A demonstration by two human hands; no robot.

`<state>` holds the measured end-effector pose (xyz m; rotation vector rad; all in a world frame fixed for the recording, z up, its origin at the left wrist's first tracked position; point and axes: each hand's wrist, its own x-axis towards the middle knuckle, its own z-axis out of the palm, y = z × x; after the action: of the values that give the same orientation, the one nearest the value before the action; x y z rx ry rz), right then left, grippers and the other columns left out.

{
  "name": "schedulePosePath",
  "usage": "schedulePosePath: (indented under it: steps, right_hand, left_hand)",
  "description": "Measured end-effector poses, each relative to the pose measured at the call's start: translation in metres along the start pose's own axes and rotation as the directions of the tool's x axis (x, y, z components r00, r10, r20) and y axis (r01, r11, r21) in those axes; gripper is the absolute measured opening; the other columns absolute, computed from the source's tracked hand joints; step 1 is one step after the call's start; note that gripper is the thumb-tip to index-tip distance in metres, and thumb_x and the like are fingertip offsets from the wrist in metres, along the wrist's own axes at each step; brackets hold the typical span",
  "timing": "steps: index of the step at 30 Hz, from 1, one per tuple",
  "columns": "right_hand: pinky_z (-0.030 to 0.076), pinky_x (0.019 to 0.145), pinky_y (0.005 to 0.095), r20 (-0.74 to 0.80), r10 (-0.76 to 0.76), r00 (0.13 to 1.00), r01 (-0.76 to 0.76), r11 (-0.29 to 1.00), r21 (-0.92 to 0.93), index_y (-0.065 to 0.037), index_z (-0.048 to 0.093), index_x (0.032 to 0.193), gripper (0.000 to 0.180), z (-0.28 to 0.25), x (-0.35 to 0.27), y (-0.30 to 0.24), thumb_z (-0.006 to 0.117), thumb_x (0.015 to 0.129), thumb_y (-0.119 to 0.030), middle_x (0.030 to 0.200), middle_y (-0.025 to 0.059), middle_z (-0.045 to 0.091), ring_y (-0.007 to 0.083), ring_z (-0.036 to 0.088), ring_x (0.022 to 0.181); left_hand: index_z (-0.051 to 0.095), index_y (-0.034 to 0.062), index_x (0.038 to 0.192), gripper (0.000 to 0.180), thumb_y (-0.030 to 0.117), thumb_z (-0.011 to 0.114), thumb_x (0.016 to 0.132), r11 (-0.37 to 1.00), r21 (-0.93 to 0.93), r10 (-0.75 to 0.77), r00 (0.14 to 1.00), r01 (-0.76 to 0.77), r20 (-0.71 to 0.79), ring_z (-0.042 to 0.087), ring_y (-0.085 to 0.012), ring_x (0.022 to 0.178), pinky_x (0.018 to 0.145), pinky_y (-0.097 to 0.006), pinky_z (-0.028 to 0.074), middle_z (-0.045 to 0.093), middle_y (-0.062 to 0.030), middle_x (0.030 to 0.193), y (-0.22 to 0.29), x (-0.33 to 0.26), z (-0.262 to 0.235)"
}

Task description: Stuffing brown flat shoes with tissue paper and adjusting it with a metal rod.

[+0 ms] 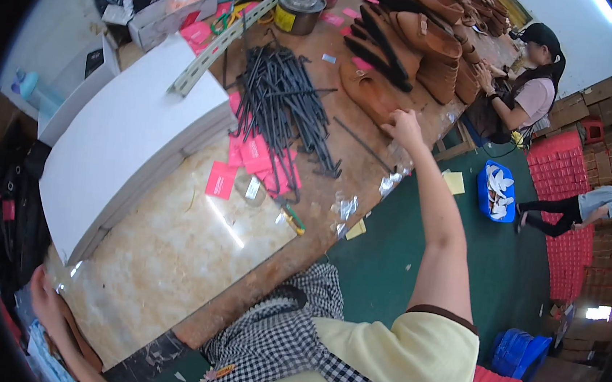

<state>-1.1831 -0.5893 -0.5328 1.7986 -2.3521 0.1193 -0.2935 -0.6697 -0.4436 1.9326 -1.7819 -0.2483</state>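
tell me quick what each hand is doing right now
left hand: at the lower left corner of the marble slab, grip cannot be told.
right hand: reached out, fingers on a brown shoe, not clearly gripping it.

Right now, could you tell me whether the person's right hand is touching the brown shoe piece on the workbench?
Touching. The head view shows the right hand resting its fingers on the edge of the brown shoe piece, with no gap visible between them.

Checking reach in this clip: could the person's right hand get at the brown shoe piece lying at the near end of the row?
Probably yes. The right hand is stretched across the workbench and seems already to touch the brown shoe piece; nothing lies between them.
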Motion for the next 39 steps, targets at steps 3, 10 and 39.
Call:
schedulePosePath:
  steps: [3, 10, 39]
  right_hand:
    - [0.046, 0.060, 0.0376, -0.070, 0.232, 0.970, -0.131, 0.745, 0.654, 0.003, 0.067, 0.083, 0.032, -0.016, 0.032, -0.074, 0.074, 0.082, -0.027, 0.067, 0.0117, 0.063, 0.0224, 0.060, 0.063]
    - [0.047, 0.083, 0.0365, -0.101, -0.405, 0.909, 0.268, 0.380, 0.885, -0.004, 0.068, 0.096, 0.021, -0.127, 0.020, -0.162, 0.070, 0.084, -0.021, 0.095, 0.0091, 0.067, 0.0233, 0.063, 0.089]
    - [0.048, 0.082, 0.0438, -0.611, 0.348, 0.711, -0.194, 0.933, 0.305, -0.009, 0.064, 0.104, 0.028, -0.085, 0.103, -0.023, 0.069, 0.082, -0.026, 0.098, 0.0139, 0.064, 0.0325, 0.058, 0.095]
  left_hand:
    - [0.059, 0.0052, 0.128, 0.040, 0.009, 0.056, 0.088, 0.927, -0.374, 0.169, 0.925, -0.031, 0.341, 0.060, -0.0138, 0.106, 0.084, -0.026, 0.048, 0.064, -0.0069, 0.120, 0.142, -0.041, 0.078]
    - [0.028, 0.0083, 0.149, 0.070, 0.037, 0.058, 0.092, 0.110, -0.817, 0.288, 0.769, 0.566, 0.571, 0.052, -0.0230, 0.123, 0.101, -0.041, 0.045, 0.044, -0.0093, 0.143, 0.363, -0.090, 0.229]
    - [0.042, 0.0069, 0.138, 0.065, 0.048, 0.056, 0.090, 0.029, -0.764, -0.366, 0.718, 0.645, 0.592, 0.056, -0.0267, 0.114, 0.095, -0.042, 0.048, 0.054, -0.0105, 0.129, 0.122, -0.185, 0.128]
